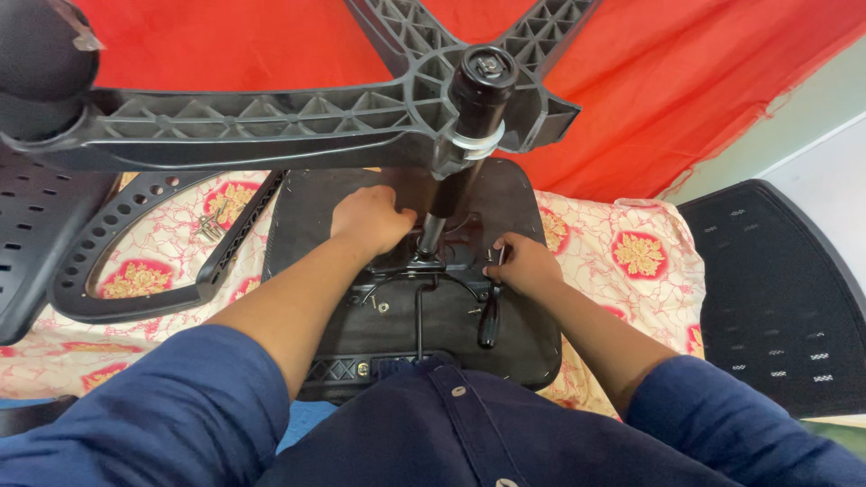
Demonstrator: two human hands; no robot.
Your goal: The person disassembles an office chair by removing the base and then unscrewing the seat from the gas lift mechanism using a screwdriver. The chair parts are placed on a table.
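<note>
Item: upturned office chair, underside showing, laid across a floral cloth (631,248).

Nearest the wearer: two dark blue sleeves, forearms bare.

Right hand (526,267): closed around the upper end of a black-handled screwdriver (491,311), whose handle hangs down below the hand towards the wearer. The tip is hidden by the fingers.

Left hand (370,219): clenched, knuckles up, pressed on the metal tilt mechanism (410,275) just left of the gas-lift column (451,194). Whether it grips anything cannot be told.

Beneath both hands: black seat pan (311,203). A small nut (382,307) lies on it, below the left hand.

Left of the left hand, well apart: black perforated curved armrest frame (135,261) on the cloth.

Right of the right hand, well apart: black mesh backrest (776,289).

Beyond the hands: the column rises to the black five-star base (271,117). Farthest: red fabric (667,90) behind.
</note>
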